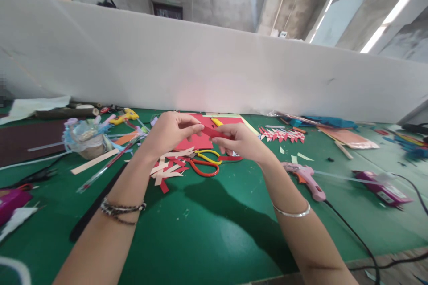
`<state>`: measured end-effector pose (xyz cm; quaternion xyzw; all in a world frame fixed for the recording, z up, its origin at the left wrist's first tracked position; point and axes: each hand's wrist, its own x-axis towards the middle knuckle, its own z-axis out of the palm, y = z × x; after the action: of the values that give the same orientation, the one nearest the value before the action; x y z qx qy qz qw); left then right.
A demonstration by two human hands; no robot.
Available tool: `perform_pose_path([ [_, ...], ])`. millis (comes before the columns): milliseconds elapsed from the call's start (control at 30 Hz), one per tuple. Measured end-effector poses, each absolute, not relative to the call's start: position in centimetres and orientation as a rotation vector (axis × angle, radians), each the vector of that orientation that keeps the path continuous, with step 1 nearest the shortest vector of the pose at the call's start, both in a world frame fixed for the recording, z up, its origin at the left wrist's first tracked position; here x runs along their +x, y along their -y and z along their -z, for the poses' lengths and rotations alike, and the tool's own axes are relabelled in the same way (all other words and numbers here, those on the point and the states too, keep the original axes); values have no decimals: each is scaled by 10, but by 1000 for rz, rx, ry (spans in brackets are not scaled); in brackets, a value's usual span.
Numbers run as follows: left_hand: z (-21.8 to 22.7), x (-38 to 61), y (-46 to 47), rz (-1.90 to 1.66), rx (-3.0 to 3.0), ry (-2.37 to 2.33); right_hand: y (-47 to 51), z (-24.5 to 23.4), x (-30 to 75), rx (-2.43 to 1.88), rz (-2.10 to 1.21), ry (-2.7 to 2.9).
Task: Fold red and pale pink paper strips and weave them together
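A red paper strip [210, 132] stretches between my two hands above the green table. My left hand [176, 131] pinches its left end, fingers closed. The other end is pinched in my right hand [239, 139]. Beneath them lie scissors [204, 168] with red and yellow handles, beside a pile of red and cream paper strips [170, 165]. Red paper sheets [194, 136] lie behind the hands, partly hidden by them. A yellow tool [217, 122], perhaps a cutter, rests on the sheets. To the right sits a woven red-and-white paper piece [282, 135].
A pink glue gun [306, 179] with a black cord lies on the right, near a purple box-shaped device [383, 187]. On the left stand a container of craft pieces [87, 136] and a yellow glue gun [124, 116]. A white partition [214, 67] rises along the table's back.
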<state>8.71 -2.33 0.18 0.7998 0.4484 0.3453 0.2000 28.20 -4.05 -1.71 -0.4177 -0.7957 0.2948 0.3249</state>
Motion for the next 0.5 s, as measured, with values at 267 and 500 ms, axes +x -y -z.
perform_pose_path([
  [267, -6, 73, 19, -1055, 2148, -1359, 42, 9, 300, -1116, -643, 2134],
  [500, -4, 60, 13, -1114, 2089, -1424, 45, 5, 309, -1144, -670, 2079],
])
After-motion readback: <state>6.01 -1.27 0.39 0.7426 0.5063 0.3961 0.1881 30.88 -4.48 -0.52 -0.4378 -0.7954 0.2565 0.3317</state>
